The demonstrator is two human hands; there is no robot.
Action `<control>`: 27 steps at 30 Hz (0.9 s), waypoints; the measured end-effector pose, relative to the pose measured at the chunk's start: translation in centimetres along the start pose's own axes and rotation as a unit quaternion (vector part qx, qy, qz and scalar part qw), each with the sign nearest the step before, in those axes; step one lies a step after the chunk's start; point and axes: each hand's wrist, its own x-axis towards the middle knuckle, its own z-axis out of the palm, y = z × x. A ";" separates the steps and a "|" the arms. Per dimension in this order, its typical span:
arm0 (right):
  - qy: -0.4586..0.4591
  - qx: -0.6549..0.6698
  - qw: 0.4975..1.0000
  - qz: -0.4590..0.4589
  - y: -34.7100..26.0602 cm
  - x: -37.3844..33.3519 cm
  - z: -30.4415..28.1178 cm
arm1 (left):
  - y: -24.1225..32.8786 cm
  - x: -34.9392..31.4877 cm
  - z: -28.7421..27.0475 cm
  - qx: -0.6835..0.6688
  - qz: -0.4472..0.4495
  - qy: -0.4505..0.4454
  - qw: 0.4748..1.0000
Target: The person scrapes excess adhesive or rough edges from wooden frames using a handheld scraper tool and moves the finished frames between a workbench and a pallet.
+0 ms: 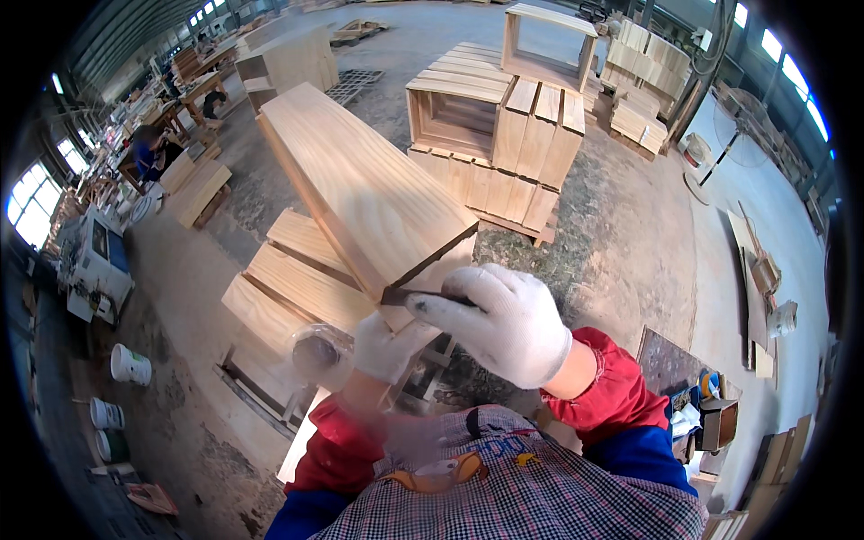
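A long pale wooden box [369,184] is tilted up before me, its near end close to my body. My left hand [389,346], in a white glove, grips the box low at its near end; part of the fingers is hidden by the wood. My right hand [504,324], also gloved in white, pinches a thin dark flat tool [396,295] against the box's near corner. The tool's exact kind does not show. Just left of my left hand is a blurred round clear thing [317,353]. Below the raised box lie more wooden boxes [297,279], close together.
Stacked wooden boxes [495,135] stand on a pallet ahead, and more stacked wood [643,72] is behind. White buckets [130,364] line the left floor near a machine [99,261]. A co-worker [148,153] is far left. A bin of oddments [717,423] sits at right.
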 end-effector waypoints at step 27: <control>0.095 0.047 0.970 0.217 5.2 -4.8 -2.0 | -5.6 -0.2 0.0 0.024 -0.050 0.049 0.997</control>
